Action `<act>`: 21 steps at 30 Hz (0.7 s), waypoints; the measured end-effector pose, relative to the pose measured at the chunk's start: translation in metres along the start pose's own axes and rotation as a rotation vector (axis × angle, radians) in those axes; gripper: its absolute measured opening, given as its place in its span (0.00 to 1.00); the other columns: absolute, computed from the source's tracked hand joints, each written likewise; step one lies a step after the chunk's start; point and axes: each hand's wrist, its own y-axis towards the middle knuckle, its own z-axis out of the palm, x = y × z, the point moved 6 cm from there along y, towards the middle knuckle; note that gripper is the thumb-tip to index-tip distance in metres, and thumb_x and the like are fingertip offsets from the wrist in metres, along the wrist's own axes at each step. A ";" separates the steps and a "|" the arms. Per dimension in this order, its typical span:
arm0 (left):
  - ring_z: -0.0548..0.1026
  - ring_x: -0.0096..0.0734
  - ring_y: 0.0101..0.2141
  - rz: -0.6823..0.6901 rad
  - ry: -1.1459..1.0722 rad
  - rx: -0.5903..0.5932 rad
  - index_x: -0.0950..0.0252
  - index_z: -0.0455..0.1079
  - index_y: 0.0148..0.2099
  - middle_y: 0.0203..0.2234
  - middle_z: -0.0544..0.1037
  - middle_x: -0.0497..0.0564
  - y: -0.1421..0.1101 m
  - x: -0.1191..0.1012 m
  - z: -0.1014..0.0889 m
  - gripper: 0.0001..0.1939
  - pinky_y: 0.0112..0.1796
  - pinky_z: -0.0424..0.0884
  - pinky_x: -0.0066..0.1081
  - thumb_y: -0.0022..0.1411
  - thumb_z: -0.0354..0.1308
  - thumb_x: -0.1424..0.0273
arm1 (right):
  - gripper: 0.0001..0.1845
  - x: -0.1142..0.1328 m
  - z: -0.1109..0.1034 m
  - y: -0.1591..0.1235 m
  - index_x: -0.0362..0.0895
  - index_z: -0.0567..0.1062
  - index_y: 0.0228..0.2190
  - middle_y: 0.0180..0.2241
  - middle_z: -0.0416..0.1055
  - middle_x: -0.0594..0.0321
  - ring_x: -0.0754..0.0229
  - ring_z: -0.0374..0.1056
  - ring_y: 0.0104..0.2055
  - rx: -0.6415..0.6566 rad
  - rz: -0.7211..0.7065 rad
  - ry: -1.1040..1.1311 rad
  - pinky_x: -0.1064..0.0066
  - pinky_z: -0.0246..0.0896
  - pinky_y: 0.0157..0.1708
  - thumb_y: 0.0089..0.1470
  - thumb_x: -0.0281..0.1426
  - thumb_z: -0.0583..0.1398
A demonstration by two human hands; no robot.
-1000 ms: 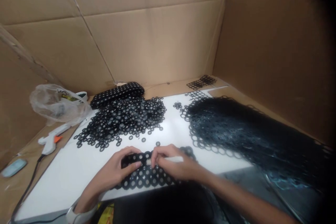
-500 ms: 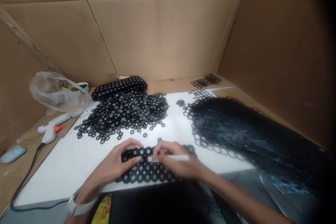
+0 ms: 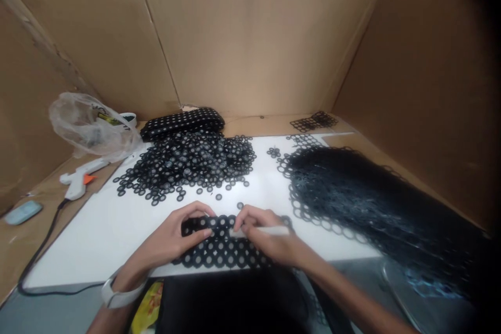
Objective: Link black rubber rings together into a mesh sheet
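A black panel [image 3: 220, 258] made of joined rings with pale round centres lies at the near edge of the white board. My left hand [image 3: 172, 237] grips its left part, thumb on top and fingers curled over the far edge. In my right hand [image 3: 270, 235] is a white pen-like stick [image 3: 276, 230], pinched between thumb and fingers, its tip end over the panel's middle. The exact contact of that tip is too blurred to tell. Beyond both hands, a heap of loose black rings with pale centres [image 3: 188, 162] covers part of the board.
A large black ring mesh [image 3: 352, 193] spreads over the right side. A rolled dotted black piece [image 3: 183, 122] lies behind the heap. At left are a glue gun [image 3: 78, 180] with its cord, a plastic bag [image 3: 90, 128] and a pale blue object [image 3: 23, 212]. Cardboard walls [image 3: 250, 47] enclose the white board [image 3: 113, 229].
The camera view has shifted slightly. Both hands keep their hold on the panel and the stick, with my right hand a little further right in the picture.
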 end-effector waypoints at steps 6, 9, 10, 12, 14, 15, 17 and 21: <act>0.78 0.38 0.48 0.034 -0.005 -0.034 0.57 0.74 0.47 0.43 0.80 0.47 0.000 -0.003 -0.001 0.11 0.53 0.70 0.35 0.70 0.67 0.58 | 0.13 0.001 0.007 -0.003 0.47 0.82 0.44 0.31 0.76 0.67 0.64 0.67 0.29 0.075 -0.041 -0.160 0.74 0.57 0.31 0.67 0.27 0.57; 0.77 0.41 0.54 0.029 0.032 -0.027 0.55 0.73 0.54 0.49 0.80 0.49 0.000 0.000 -0.001 0.13 0.59 0.68 0.38 0.71 0.65 0.58 | 0.13 0.006 0.006 -0.004 0.46 0.82 0.43 0.34 0.78 0.66 0.63 0.70 0.32 0.055 -0.089 -0.152 0.74 0.59 0.34 0.67 0.25 0.57; 0.76 0.42 0.57 0.024 0.056 -0.026 0.54 0.71 0.58 0.53 0.79 0.49 0.000 0.000 -0.001 0.17 0.60 0.67 0.39 0.71 0.65 0.58 | 0.13 0.007 0.005 -0.004 0.46 0.81 0.43 0.36 0.79 0.65 0.62 0.71 0.34 0.051 -0.106 -0.146 0.74 0.60 0.35 0.66 0.24 0.57; 0.73 0.44 0.61 0.016 0.124 -0.027 0.49 0.66 0.66 0.59 0.76 0.50 0.001 -0.001 0.001 0.27 0.63 0.65 0.41 0.69 0.67 0.57 | 0.13 0.009 0.004 -0.005 0.46 0.81 0.43 0.36 0.79 0.65 0.62 0.71 0.35 0.049 -0.124 -0.141 0.74 0.60 0.37 0.65 0.23 0.58; 0.72 0.46 0.62 0.020 0.220 -0.027 0.47 0.64 0.69 0.62 0.74 0.50 0.004 -0.004 0.005 0.34 0.64 0.65 0.42 0.65 0.71 0.56 | 0.13 0.010 0.005 -0.006 0.45 0.81 0.44 0.35 0.79 0.65 0.62 0.71 0.35 0.051 -0.135 -0.140 0.74 0.60 0.37 0.64 0.23 0.58; 0.72 0.46 0.62 0.024 0.272 -0.027 0.47 0.66 0.68 0.61 0.75 0.50 0.007 -0.006 0.008 0.35 0.63 0.66 0.42 0.63 0.73 0.55 | 0.13 0.011 0.005 -0.007 0.45 0.81 0.44 0.36 0.79 0.65 0.61 0.72 0.35 0.051 -0.148 -0.141 0.73 0.60 0.37 0.65 0.23 0.58; 0.74 0.48 0.58 0.031 0.346 -0.027 0.48 0.70 0.65 0.57 0.77 0.50 0.014 -0.009 0.013 0.34 0.59 0.68 0.42 0.59 0.75 0.55 | 0.13 0.014 0.006 -0.009 0.45 0.81 0.45 0.37 0.80 0.65 0.61 0.72 0.36 0.046 -0.181 -0.140 0.72 0.61 0.40 0.65 0.23 0.58; 0.76 0.47 0.52 0.008 0.333 0.017 0.52 0.75 0.56 0.50 0.79 0.49 0.028 -0.009 0.021 0.28 0.53 0.70 0.40 0.56 0.78 0.56 | 0.15 0.016 0.001 -0.012 0.47 0.82 0.44 0.35 0.79 0.67 0.62 0.70 0.33 0.034 -0.170 -0.123 0.73 0.58 0.37 0.65 0.22 0.57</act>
